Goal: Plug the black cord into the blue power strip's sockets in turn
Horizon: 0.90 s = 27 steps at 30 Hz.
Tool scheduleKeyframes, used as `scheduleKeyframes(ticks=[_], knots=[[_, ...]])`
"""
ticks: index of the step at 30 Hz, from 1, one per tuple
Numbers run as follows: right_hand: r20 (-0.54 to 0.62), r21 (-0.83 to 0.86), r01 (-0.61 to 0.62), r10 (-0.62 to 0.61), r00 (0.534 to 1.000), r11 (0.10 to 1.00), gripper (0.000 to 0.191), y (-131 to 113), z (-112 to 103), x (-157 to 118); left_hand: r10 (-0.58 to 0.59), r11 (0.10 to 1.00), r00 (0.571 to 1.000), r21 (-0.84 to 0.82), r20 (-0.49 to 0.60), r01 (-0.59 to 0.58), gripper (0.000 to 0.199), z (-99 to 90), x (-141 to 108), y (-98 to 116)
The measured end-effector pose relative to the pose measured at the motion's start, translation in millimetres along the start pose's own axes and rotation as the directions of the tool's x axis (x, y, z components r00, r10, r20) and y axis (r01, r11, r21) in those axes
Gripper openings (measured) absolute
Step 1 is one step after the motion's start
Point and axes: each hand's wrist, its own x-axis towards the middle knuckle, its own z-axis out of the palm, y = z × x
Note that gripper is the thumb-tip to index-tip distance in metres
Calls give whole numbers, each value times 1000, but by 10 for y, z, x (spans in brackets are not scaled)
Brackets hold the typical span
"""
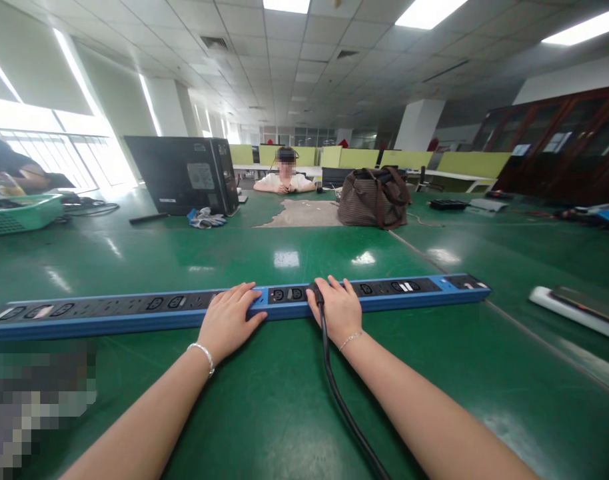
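The blue-and-black power strip [134, 324] lies across the green table [254, 420], nearer to you than the far edge. Your left hand [227, 321] is open, fingers spread, resting on it without gripping. Your right hand [340, 312] is closed around the black plug [315, 292] of the cable [333, 387], at the sockets. I judge this as plug handling; a move from here calls for steady strip and straight plug. How deep it sits, I cannot tell.
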Motion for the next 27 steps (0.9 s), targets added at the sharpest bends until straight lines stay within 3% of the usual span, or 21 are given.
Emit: scheduleKeyframes(ticks=[3, 9, 18, 22, 27], knots=[[28, 11, 26, -26, 999, 1000, 34, 28, -11, 20, 4, 1000, 1000, -3, 1, -4, 40, 3, 0, -7], [82, 38, -36, 32, 996, 999, 35, 34, 2, 33, 13, 1000, 1000, -19, -7, -13, 40, 21, -3, -17], [229, 220, -6, -46, 972, 976, 42, 201, -54, 5, 6, 1000, 1000, 16, -2, -6, 40, -1, -7, 28], [243, 220, -9, -46, 969, 975, 48, 212, -81, -19, 60, 998, 998, -28, -28, -61, 46, 29, -16, 148], [271, 221, 25, -86, 959, 975, 52, 213, -97, -45, 161, 976, 986, -140, -33, -164, 57, 26, 62, 453]])
